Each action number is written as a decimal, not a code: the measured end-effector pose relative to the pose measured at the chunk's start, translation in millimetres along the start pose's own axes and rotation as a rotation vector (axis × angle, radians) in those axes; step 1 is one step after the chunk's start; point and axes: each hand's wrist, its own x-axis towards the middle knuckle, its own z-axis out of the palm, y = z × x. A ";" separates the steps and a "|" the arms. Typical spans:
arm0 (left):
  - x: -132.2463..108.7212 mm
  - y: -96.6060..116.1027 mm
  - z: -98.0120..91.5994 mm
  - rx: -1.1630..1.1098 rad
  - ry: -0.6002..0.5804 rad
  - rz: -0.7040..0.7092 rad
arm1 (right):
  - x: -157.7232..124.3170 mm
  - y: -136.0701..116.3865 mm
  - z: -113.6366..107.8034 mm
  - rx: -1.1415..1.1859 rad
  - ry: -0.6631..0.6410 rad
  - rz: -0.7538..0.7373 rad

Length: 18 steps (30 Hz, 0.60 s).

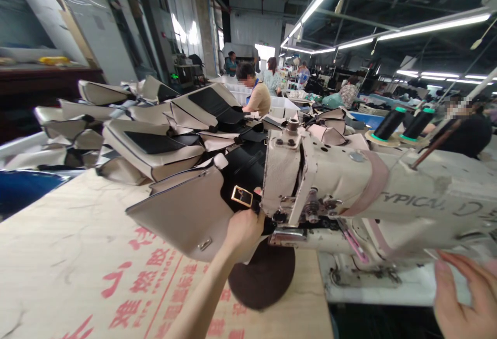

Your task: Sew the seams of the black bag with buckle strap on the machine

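A beige and black handbag (186, 209) sits at the needle end of the sewing machine (330, 173). A gold rectangular buckle (242, 196) shows on its black part, and a small metal clasp (204, 244) on its beige side. My left hand (246, 230) is closed on the bag's edge close beside the machine head; its fingertips are partly hidden. Under the bag and that hand is a dark brown round disc (264, 279). My right hand (462, 287) is at the lower right, in front of the machine, thumb and forefinger pinched on something small and pale that is blurred.
Several similar bags (151, 147) are heaped behind the wooden table (97, 256), which bears red printed characters. Two black thread cones (389, 123) stand on the machine's far side. A person in a tan top (259, 98) and other people sit farther back.
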 end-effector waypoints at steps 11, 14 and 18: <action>3.5 -5.1 1.7 0.094 -0.066 0.103 | -54.8 58.7 31.5 -0.015 -0.049 -0.223; 1.4 -6.1 -2.1 0.109 -0.079 0.133 | -73.1 65.2 37.3 0.016 -0.064 -0.278; -2.6 -5.7 -8.0 0.134 -0.076 0.156 | -49.3 69.4 21.0 -0.061 -0.086 -0.313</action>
